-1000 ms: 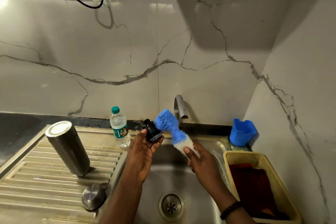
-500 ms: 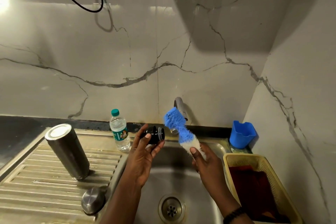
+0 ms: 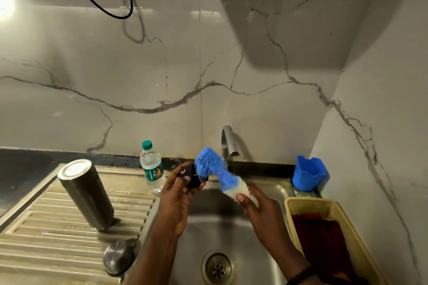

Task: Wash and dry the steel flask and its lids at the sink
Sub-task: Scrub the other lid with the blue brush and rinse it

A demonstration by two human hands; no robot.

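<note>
Drainboard: ribbed steel drainboard [image 3: 34,233] at far left carries two of the task's parts.
Steel flask: steel flask [image 3: 86,194] stands on the drainboard with a closed flat end up, so probably upside down; it leans a little in this wide view. No hand near it.
Steel cap: domed steel cap [image 3: 118,257] lies on the drainboard's near edge, just in front of the flask, apart from it.
Water bottle: small plastic water bottle [image 3: 151,166] with green cap, upright at the back of the drainboard; not part of the task.
Left hand: left hand [image 3: 178,196] is raised over the basin, fingers and thumb curled round the black inner lid [image 3: 191,176]; firm hold, lid turned toward the brush.
Bottle brush: blue-and-white bottle brush [image 3: 215,170], blue bristles touching the lid's right face.
Tap: steel tap [image 3: 228,142] just behind the brush; no water stream discernible.
Right hand: right hand [image 3: 257,208] grips the brush at its white lower bristles, thumb on top; handle hidden in the palm.
Sink: steel sink basin [image 3: 266,259] below both hands.
Right side: blue plastic cup [image 3: 309,172] on the ledge; yellow basket [image 3: 361,250] holding a dark red cloth [image 3: 324,240].
Step in hand: judged as scrubbing the inner lid, within the washing stage; drying not begun.
Next move: likely needs the lid turned in the left fingers so the bristles reach its groove and far face, then a rinse under the tap.
</note>
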